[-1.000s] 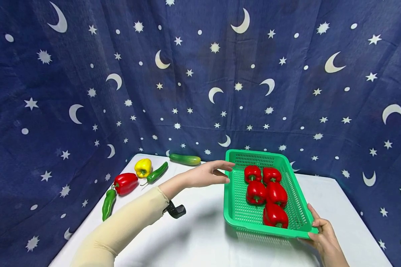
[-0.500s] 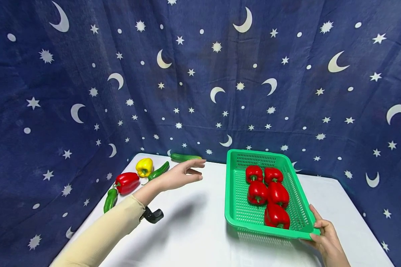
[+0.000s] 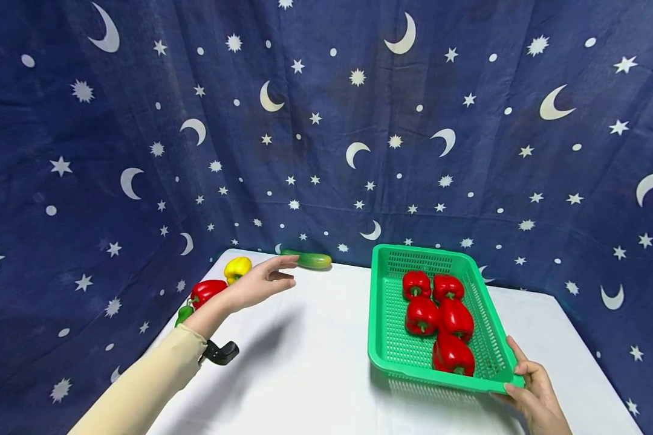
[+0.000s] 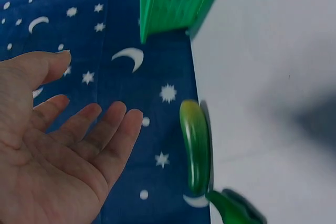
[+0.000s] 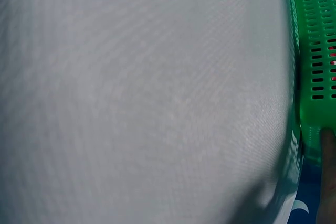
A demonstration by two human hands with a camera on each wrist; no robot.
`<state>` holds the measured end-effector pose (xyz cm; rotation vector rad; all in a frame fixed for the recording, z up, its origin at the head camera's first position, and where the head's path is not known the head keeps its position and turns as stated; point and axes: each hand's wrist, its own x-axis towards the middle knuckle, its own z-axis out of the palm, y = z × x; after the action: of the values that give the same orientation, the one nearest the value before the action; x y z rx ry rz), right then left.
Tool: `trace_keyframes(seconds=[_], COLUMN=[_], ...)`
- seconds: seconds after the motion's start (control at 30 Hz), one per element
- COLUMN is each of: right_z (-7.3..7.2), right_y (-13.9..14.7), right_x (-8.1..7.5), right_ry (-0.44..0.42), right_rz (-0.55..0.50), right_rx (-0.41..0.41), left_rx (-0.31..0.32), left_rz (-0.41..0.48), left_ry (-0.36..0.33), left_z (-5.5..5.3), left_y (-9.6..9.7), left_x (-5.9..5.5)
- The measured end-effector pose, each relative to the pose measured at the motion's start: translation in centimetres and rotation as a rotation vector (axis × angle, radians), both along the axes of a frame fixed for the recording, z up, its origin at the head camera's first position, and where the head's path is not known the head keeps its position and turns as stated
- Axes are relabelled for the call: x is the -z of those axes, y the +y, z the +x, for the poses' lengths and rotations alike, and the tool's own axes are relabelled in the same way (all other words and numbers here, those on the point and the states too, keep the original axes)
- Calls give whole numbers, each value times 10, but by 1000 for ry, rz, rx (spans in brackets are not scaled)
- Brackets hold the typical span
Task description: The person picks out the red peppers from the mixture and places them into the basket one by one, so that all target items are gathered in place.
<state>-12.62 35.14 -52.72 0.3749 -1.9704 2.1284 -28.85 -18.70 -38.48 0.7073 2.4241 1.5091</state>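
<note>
My left hand hangs open above the left side of the white table, palm empty, close to the yellow pepper and the red pepper. In the left wrist view the left hand shows relaxed, spread fingers, with a cucumber beside it. That cucumber lies at the table's back edge. My right hand grips the near right corner of a green basket holding several red peppers. The basket wall fills the right wrist view's right edge.
A green chilli lies by the red pepper, partly hidden behind my left forearm. Another green chilli tip shows in the left wrist view. A dark blue cloth with moons and stars walls in the table behind and at both sides.
My left hand has drawn away from the basket's left rim and travelled left toward the loose peppers, staying open. The right hand keeps its hold on the basket corner.
</note>
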Motion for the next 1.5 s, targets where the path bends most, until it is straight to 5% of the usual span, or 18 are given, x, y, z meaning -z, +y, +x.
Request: trace_keyframes(seconds=[0.4, 0.63, 0.8, 1.07, 1.5], right_z=[0, 0, 0, -1, -1], right_y=[1, 2, 2, 2, 1], right_x=[3, 3, 3, 3, 3], right_ry=[12, -6, 22, -27, -24], right_rz=[25, 21, 7, 25, 32], right_rx=[9, 13, -2, 28, 25], left_rx=[-152, -291, -331, -364, -357], left_rz=[-96, -296, -411, -563, -537], left_ry=[61, 119, 122, 35, -139], left_z=[-10, -20, -24, -26, -28], left_y=[-64, -106, -128, -146, -163], left_x=[12, 24, 31, 41, 58])
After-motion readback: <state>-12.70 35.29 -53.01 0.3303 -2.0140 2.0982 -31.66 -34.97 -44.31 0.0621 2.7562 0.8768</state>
